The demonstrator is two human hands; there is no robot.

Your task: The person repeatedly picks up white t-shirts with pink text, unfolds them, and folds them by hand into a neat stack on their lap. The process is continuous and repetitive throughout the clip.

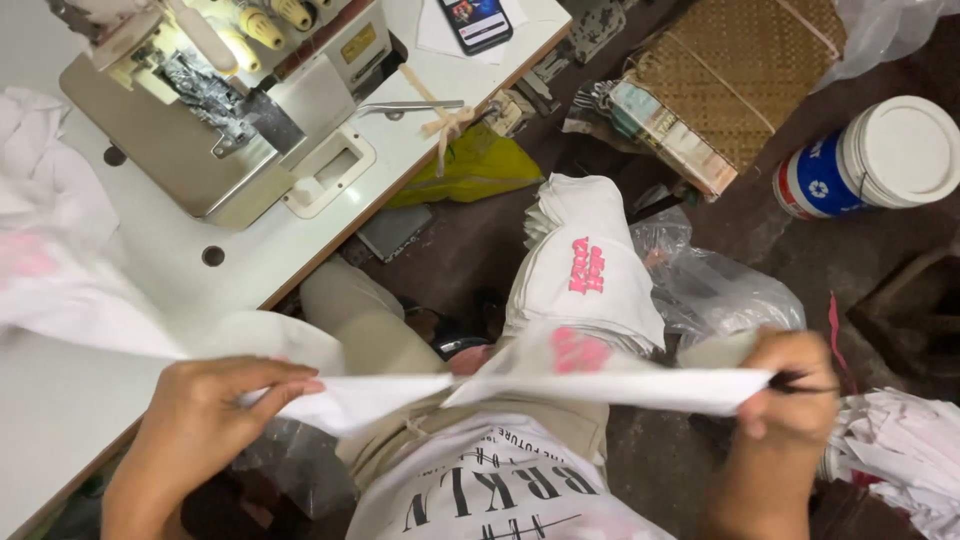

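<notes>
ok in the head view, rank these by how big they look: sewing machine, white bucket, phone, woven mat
1. sewing machine, largest
2. woven mat
3. white bucket
4. phone, smallest, though cut off by the top edge

The machine sits closer to the camera than the floor items, so its lead is partly nearness.

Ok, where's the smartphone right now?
The smartphone lies at the top edge of the head view, on the white sewing table, right of the sewing machine.

We note a lit phone screen (pixel 476 20) on the table; a blue-labelled white tub (pixel 868 160) on the floor
</notes>
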